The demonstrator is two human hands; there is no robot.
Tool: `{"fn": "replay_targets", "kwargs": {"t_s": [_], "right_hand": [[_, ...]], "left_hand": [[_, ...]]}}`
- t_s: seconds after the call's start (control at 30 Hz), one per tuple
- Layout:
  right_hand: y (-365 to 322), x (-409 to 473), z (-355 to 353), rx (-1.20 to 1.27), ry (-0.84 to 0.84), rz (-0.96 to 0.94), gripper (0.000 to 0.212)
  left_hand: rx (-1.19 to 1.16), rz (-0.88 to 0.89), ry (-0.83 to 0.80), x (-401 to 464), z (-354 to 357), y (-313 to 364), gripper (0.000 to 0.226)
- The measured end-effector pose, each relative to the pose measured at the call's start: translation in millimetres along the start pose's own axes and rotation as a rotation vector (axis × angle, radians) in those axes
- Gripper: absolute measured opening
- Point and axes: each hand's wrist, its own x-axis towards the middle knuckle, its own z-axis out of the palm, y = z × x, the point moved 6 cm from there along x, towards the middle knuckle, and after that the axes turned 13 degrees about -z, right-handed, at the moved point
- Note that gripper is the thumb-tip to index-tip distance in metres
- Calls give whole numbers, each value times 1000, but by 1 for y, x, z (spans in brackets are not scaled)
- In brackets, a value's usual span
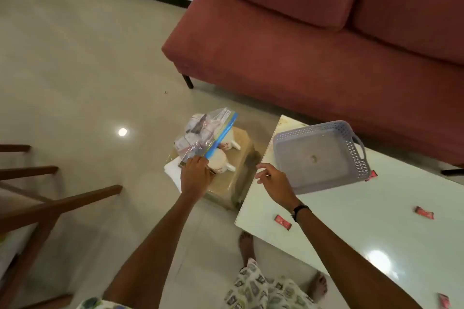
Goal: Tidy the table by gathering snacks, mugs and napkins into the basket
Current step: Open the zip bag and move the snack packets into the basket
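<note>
A grey perforated basket (pixel 356 158) stands on the near-left end of the white table (pixel 351 228), with nothing inside it. My left hand (pixel 195 175) grips the lower corner of a clear zip bag (pixel 203 133) with a blue seal, holding it above a cardboard box (pixel 241 158) on the floor. Two white mugs (pixel 221 164) lie on that box, partly hidden by the bag. A white napkin (pixel 172 169) pokes out beside my left hand. My right hand (pixel 273 182) hovers over the table's corner, fingers loosely apart and holding nothing. Small red snack packets (pixel 283 223) lie scattered on the table.
A red sofa (pixel 313 32) runs behind the table. Wooden chair legs (pixel 50 206) stand at the left. The floor is glossy beige tile. My bare feet (pixel 247 243) show below the table's edge. More red packets (pixel 424 212) lie toward the right of the table.
</note>
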Motion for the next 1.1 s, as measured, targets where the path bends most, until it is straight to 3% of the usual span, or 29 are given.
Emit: {"fn": "replay_targets", "kwargs": {"t_s": [0.13, 0.3, 0.67, 0.83, 0.93, 1.1], "right_hand": [[2, 25, 30, 17, -45, 54, 27], [6, 48, 50, 82, -41, 69, 24], [19, 51, 55, 139, -9, 83, 24], [8, 50, 50, 145, -7, 83, 23], [-7, 51, 47, 132, -4, 54, 23], [-47, 47, 37, 158, 1, -21, 26]], "left_hand": [[87, 50, -36, 36, 24, -1, 29], [252, 102, 44, 77, 54, 11, 37], [563, 268, 8, 119, 83, 17, 38], [470, 188, -15, 131, 49, 15, 33], [283, 83, 13, 138, 11, 16, 30], [127, 81, 183, 144, -69, 32, 17]]}}
